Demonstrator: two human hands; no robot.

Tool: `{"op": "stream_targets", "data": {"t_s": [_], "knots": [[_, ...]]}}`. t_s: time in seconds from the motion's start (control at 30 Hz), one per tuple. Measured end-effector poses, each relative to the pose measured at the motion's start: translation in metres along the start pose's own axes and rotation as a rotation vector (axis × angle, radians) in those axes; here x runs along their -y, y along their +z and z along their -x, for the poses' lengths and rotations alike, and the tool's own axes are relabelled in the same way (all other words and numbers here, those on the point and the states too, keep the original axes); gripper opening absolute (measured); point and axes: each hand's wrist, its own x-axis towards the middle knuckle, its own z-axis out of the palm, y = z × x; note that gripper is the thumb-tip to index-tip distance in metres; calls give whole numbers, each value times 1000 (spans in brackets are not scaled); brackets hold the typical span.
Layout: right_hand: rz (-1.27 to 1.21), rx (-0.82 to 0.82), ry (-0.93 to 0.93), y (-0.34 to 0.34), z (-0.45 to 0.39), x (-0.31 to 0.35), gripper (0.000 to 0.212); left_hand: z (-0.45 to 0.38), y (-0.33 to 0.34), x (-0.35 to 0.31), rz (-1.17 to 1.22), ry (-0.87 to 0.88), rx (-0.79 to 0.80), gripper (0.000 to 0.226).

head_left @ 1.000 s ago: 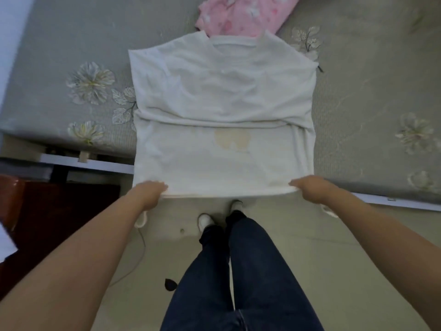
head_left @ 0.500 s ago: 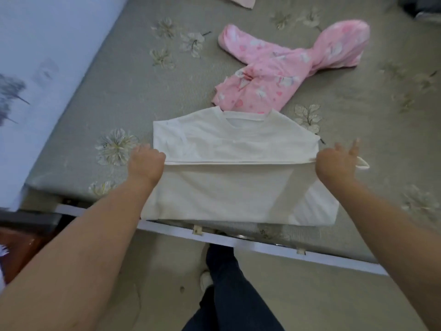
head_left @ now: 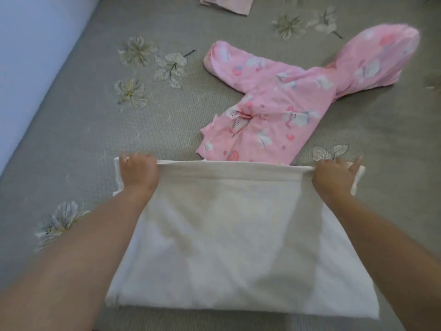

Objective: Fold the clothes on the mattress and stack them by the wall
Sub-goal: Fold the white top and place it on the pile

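— White shirt (head_left: 238, 247) lies doubled on the mattress (head_left: 78, 130), long edge crosswise

— Left hand (head_left: 138, 173) and right hand (head_left: 333, 176) pinch the far hem, fingers curled; pink garment (head_left: 274, 111) just beyond; wall (head_left: 31, 56) to the left

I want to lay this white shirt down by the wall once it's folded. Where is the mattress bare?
Bare mattress runs along the wall, left of the white shirt and pink garment. A smaller patch lies right of the right hand. The middle is crowded: the shirt's far edge overlaps the pink garment.
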Motion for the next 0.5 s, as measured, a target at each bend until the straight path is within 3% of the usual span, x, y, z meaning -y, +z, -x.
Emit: {"op": "stream_targets", "data": {"t_s": [0.13, 0.2, 0.3, 0.5], "knots": [[-206, -24, -15, 38, -17, 8, 54, -3, 44, -21, -15, 73, 123, 51], [-331, -58, -10, 54, -3, -2, 50, 14, 55, -44, 27, 219, 80, 55], [-474, -137, 63, 79, 42, -36, 47, 39, 58, -94, 105, 518, -57, 42], [-802, 254, 569, 124, 146, -92, 63, 61, 52, -230, 210, 1040, -60, 35]]}}
